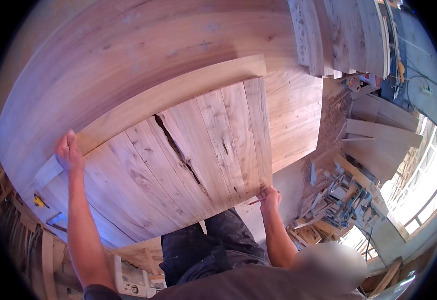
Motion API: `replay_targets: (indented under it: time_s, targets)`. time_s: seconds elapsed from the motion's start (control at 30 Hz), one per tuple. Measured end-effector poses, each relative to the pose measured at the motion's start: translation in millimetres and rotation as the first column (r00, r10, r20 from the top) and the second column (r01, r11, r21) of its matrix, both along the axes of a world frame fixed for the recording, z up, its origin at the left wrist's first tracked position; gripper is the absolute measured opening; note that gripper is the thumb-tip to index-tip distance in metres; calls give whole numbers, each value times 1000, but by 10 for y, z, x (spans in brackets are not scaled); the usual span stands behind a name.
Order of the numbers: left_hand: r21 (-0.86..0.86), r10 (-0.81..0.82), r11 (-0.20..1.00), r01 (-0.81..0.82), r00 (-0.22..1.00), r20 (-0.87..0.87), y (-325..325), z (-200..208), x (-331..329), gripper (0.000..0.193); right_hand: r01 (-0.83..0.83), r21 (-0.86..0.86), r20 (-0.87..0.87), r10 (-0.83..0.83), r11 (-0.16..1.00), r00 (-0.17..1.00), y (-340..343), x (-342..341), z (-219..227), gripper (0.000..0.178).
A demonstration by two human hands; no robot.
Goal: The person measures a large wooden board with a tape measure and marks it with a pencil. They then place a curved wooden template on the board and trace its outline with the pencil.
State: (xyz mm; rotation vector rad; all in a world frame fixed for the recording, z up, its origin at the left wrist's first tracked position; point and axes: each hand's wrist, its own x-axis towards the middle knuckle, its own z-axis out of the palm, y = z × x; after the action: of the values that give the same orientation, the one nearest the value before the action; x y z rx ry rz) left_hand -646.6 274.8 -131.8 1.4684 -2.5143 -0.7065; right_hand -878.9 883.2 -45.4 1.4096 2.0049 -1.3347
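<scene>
A wide wooden panel (198, 140) of several joined planks lies in front of me, with a long dark crack (178, 152) running through its middle. Along its far edge runs a long pale board (178, 90), which curves in this view. My left hand (70, 154) is closed at the far left, where the board meets the panel, and seems to grip the board's edge. At the panel's near right corner, my right hand (269, 197) is closed around a thin reddish pencil (254, 202) and touches the corner.
Beneath and beyond the panel is a large wooden tabletop (143, 40). Stacked planks (341, 37) stand at the far right. Offcuts and tools (346, 200) clutter the right side, near curved wooden pieces (373, 145). A small yellow tool (39, 201) lies at the left.
</scene>
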Motion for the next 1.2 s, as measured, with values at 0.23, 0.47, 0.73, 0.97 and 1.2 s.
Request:
replay_targets:
  time_s: [0.23, 0.47, 0.73, 0.97, 1.2]
  targets:
    - [61, 16, 998, -15, 1000, -12, 130, 89, -298, 35, -30, 54, 19, 29, 998, 999, -34, 8, -2, 24]
    - [-44, -56, 998, 54, 997, -48, 90, 169, -308, 34, -32, 46, 39, 30, 998, 999, -122, -19, 49, 25]
    - [-55, -157, 987, 150, 975, -157, 106, 207, -358, 34, -64, 36, 54, 62, 997, 997, -69, -18, 5, 26]
    - [-111, -242, 966, 236, 969, -49, 168, 193, -471, 34, -65, 32, 108, 61, 997, 992, -75, -55, 31, 27]
    - [-13, -192, 981, 192, 981, 2, 49, 185, -295, 33, -30, 55, 107, 24, 998, 994, -162, -70, 69, 27]
